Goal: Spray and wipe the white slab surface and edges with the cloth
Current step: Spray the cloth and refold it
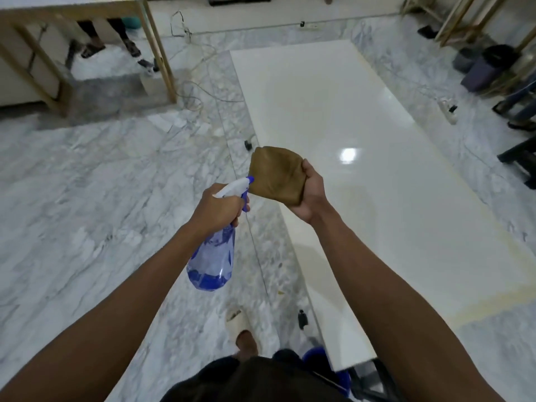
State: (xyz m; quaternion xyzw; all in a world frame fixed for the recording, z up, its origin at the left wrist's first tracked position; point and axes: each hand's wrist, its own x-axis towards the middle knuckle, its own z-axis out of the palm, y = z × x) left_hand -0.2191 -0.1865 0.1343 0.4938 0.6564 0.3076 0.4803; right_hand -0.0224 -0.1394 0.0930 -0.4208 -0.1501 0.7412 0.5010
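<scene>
A: Slab status?
B: white slab – long, glossy, lying flat, raised off the marble floor.
A: Cloth, bottle?
B: brown cloth folded, held over the slab's left edge – spray bottle clear-blue, nozzle touching cloth.

Under me is the grey-veined marble floor. The long white slab runs from about five o'clock up to one o'clock, glossy with a lamp glare on it. Loose cables trail across the floor at eleven o'clock beside a wooden table frame. A power strip lies at two o'clock, just beside the slab's edge.
</scene>
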